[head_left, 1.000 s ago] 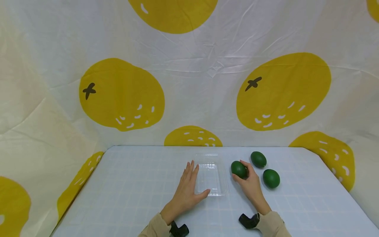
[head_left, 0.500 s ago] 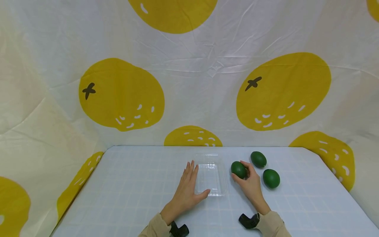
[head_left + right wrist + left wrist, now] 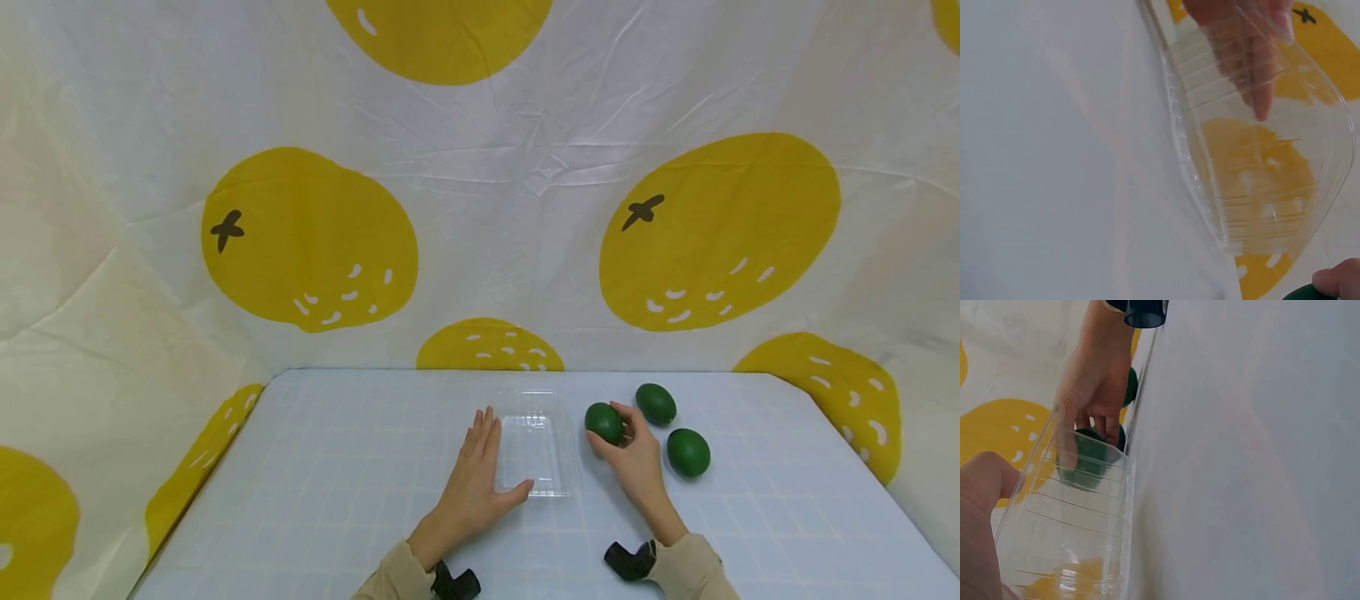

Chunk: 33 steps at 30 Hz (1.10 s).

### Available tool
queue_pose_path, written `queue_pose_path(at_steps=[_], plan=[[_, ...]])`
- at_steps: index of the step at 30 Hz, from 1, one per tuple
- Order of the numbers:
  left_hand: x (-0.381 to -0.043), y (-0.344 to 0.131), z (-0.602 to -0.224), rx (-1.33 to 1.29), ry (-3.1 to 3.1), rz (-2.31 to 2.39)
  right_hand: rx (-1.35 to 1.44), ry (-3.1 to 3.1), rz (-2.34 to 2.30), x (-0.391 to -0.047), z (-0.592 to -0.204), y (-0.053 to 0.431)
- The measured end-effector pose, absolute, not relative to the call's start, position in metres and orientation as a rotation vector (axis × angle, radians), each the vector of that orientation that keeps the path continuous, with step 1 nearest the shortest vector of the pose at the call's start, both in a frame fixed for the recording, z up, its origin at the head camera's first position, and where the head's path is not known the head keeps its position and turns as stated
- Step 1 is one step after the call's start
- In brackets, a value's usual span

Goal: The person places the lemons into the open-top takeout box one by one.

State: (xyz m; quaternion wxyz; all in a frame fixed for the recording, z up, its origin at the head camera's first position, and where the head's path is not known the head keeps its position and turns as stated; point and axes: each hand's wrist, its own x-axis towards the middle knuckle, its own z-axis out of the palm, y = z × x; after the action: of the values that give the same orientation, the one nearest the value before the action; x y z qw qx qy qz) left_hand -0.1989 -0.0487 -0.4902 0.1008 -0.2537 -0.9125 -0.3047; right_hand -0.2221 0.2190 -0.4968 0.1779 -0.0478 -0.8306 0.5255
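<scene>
Container, clear plastic, one: we list it mid-table, between the two hands. Left hand, one: laid along the container's left side, fingers straight, thumb spread towards the near rim; we cannot tell how firmly it touches. Right hand, one: thumb and fingers curled round a dark green oval fruit, just right of the container; whether it clears the table we cannot tell. Further green fruits, two: one behind and right of the gripped piece, another right of the gripping hand. Backdrop, one: white cloth, yellow fruit print. Sleeves, beige, two: we note black fittings at both wrists.
</scene>
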Motion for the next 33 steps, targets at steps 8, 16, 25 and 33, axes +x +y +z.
queue_pose_path(at_steps=[8, 16, 25, 33], plan=[[-0.199, -0.046, -0.494, -0.74, -2.693, -0.893, -0.124, -2.337, 1.473, -0.221, -0.477, 0.211], [-0.2, -0.045, -0.496, -0.719, -2.693, -0.886, -0.096, -2.31, 1.472, -0.224, -0.454, 0.199], [-0.2, -0.046, -0.493, -0.7, -2.735, -0.885, -0.054, -2.368, 1.539, -0.228, -0.424, 0.173], [-0.199, -0.045, -0.492, -0.706, -2.74, -0.903, -0.039, -2.432, 1.603, -0.232, -0.416, 0.15]])
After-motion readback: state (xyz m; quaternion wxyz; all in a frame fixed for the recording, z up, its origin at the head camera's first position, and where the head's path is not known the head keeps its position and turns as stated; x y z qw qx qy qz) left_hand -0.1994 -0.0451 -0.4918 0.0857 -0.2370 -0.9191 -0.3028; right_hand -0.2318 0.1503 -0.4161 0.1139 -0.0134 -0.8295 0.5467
